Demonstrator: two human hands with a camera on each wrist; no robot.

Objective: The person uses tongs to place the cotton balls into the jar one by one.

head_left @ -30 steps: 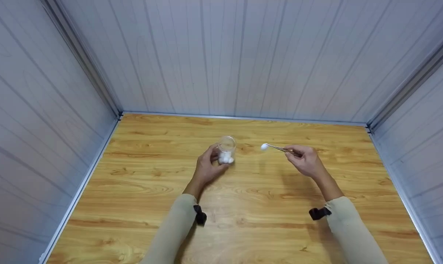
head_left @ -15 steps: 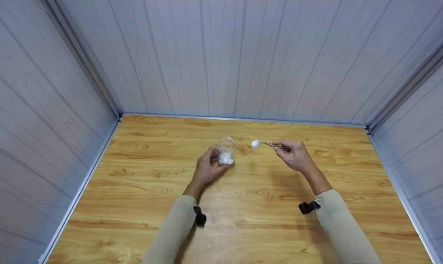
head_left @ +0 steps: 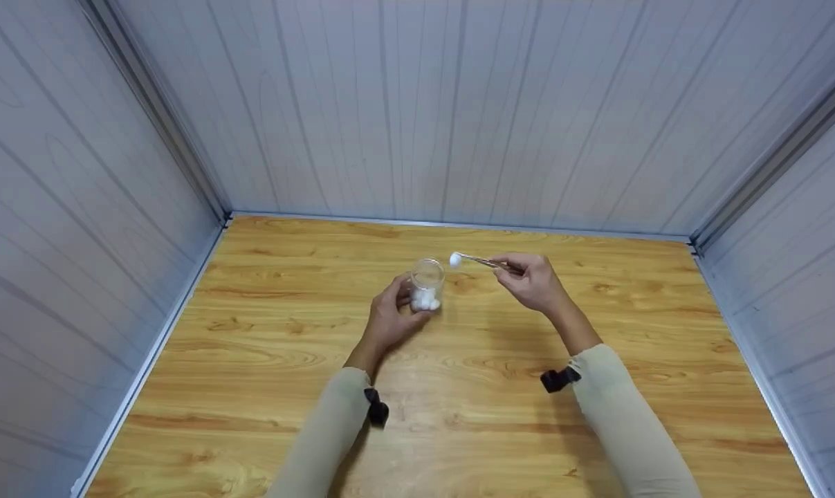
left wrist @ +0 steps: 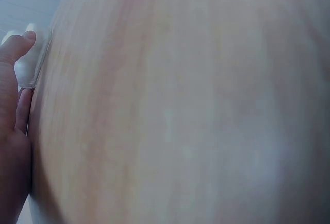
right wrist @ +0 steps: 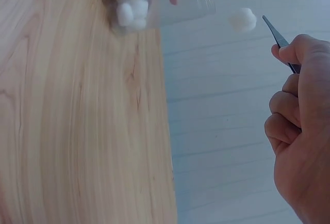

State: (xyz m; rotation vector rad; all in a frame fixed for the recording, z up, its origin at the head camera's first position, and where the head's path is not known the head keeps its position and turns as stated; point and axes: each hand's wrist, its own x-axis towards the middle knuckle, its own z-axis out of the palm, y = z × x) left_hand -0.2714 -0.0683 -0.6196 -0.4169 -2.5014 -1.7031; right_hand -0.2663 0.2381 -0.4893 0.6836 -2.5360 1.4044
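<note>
In the head view my left hand (head_left: 391, 317) grips a small clear jar (head_left: 427, 273) low on its side, its mouth facing up. Several white cotton balls (head_left: 425, 299) lie at the jar's bottom. My right hand (head_left: 531, 280) pinches a pair of metal tweezers (head_left: 485, 261), which point left. A single cotton ball (head_left: 455, 260) is at their tips, just right of the jar's rim. From the right wrist, a narrow gap shows between this cotton ball (right wrist: 243, 20) and the visible tweezers (right wrist: 276, 33) tip. Only part of the jar (left wrist: 37, 62) appears in the left wrist view.
A wood-grain tabletop (head_left: 286, 387) lies beneath both hands. Pale panel walls (head_left: 417, 111) enclose it at the back and on both sides. Dark wrist cameras (head_left: 559, 379) sit at the cuffs of the light sleeves.
My right hand has moved left and slightly farther back, bringing the tweezers and the cotton ball close to the jar. The left hand and the jar have stayed in place.
</note>
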